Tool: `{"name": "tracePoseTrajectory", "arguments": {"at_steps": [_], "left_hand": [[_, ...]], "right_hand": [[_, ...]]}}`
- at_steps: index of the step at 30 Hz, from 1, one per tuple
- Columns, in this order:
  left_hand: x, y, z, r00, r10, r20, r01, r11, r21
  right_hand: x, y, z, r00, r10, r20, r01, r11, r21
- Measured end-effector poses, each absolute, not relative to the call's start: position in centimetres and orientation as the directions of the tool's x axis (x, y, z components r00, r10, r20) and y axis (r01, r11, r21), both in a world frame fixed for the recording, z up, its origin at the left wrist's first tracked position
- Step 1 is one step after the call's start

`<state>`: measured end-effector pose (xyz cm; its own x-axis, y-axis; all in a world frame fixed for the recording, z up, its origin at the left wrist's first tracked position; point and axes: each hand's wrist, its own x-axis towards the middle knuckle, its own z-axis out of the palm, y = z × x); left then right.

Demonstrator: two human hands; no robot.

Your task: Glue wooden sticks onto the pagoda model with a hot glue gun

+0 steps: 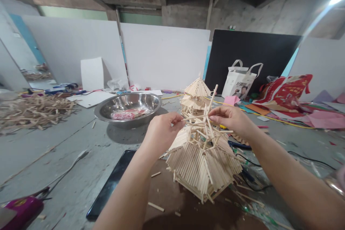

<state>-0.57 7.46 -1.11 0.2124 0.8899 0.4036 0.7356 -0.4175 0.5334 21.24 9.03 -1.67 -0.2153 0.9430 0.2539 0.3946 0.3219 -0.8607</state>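
Observation:
A roof-shaped model of thin wooden sticks (202,163) stands on a brown board (188,205) in front of me. My left hand (161,131) and my right hand (229,118) are both raised over its open top frame. Between their pinched fingertips they hold one thin wooden stick (194,117) lying level across the frame. A second, finished stick tower (196,95) stands just behind the model.
A steel bowl (107,109) with a pink packet sits at the left. Further left lies a heap of loose sticks (32,109). A black phone (111,183) lies beside the board, a magenta tool (20,210) at the bottom left. Bags and coloured paper (283,95) crowd the right.

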Motion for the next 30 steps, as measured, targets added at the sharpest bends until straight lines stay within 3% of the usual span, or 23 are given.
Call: {"name": "tracePoseTrajectory", "arguments": {"at_steps": [30], "left_hand": [[-0.44,7.44,-0.90,0.209,0.891,0.403,0.746,-0.412,0.523]], "right_hand": [[21.10,8.92,-1.51,-0.190,0.944,0.271,0.418,0.328,-0.847]]}}
